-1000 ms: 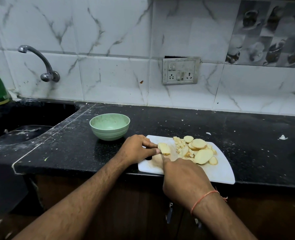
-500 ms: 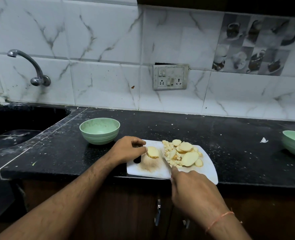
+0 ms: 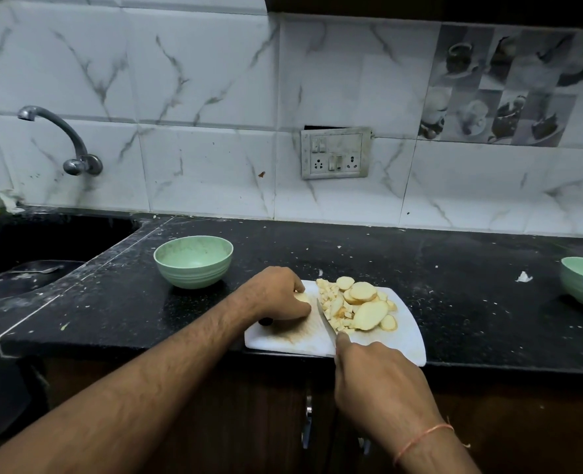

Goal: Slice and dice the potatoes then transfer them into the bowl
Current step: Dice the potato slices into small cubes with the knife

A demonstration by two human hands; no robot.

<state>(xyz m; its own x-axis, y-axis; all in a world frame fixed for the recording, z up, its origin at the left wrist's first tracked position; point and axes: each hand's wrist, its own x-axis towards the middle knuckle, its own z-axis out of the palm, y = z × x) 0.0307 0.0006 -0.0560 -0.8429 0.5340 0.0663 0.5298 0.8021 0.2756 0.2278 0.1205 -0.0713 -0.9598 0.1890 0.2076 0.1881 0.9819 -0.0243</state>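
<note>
Right hand [image 3: 379,381] wrapped round the knife handle, forefinger laid along the spine; knife [image 3: 326,321] blade running away from the body, tip toward the wall, leaning slightly left. Left hand [image 3: 278,295] curled over a potato piece [image 3: 300,297] on the left of the cutting board [image 3: 410,336], just left of the blade. Best done with fingertips tucked back, blade square, even strokes. Piece mostly hidden: long axis cannot be told. Slices and dice [image 3: 355,307] heaped right of blade. Bowl [image 3: 193,261] on tabletop [image 3: 454,268], near board's left.
</note>
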